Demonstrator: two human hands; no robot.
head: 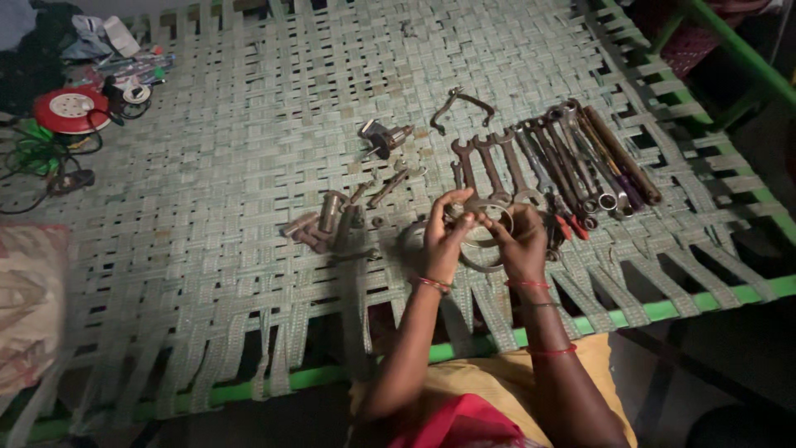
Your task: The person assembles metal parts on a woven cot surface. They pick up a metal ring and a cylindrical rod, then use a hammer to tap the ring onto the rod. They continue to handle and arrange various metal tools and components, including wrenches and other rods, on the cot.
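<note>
On a cot of pale green woven straps with a bright green frame, both hands work over a thin round metal ring. Left hand pinches ring's left side, thumb and fingers closed on it. Right hand grasps ring's right side, fingers curled round the rim. Ring is held just above the webbing, near the front edge, partly hidden by the fingers. Second ring-like band seems to hang below it, too dark to be sure. Red thread bangles on both wrists.

Just behind the hands: row of grey open-ended metal spanners, lying side by side, handles pointing away. Right of them, touching or nearly so, a bundle of longer ring spanners and dark rods, angled toward the far right. Small red-handled tool just beside right hand, partly hidden. Curved dark metal hook piece lies apart, farther back.

Left of the hands: cluster of short rusty metal cylinders and fittings, some touching. Small dark metal part with a brownish end behind them.

Far left corner: red round disc with white centre, tangled dark and green cables, mixed clutter. Patterned cloth at left edge. Yellow and red clothing at bottom.
</note>
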